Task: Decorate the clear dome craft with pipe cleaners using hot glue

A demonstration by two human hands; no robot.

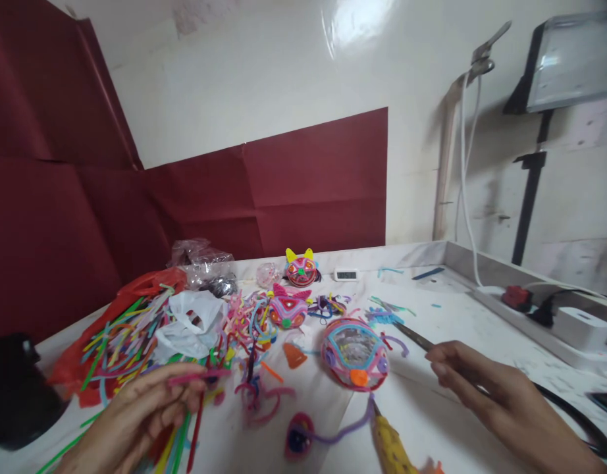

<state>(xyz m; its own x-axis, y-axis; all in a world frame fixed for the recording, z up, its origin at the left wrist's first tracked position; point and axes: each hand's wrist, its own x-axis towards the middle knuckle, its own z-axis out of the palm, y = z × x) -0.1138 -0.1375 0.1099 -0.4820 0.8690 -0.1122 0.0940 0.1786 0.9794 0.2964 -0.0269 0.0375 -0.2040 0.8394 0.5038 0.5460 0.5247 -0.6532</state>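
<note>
My left hand is at the lower left, fingers pinched on a pink pipe cleaner, above a heap of coloured pipe cleaners. My right hand at the lower right grips a pair of scissors whose blades point left toward a round pipe-cleaner mask with an orange nose. In front of the mask lies a yellow glue gun and a small purple piece.
Two finished cat masks sit farther back, near a small digital clock. A white plastic bag and a clear bag lie left. A power strip, white adapter and cables run along the right edge.
</note>
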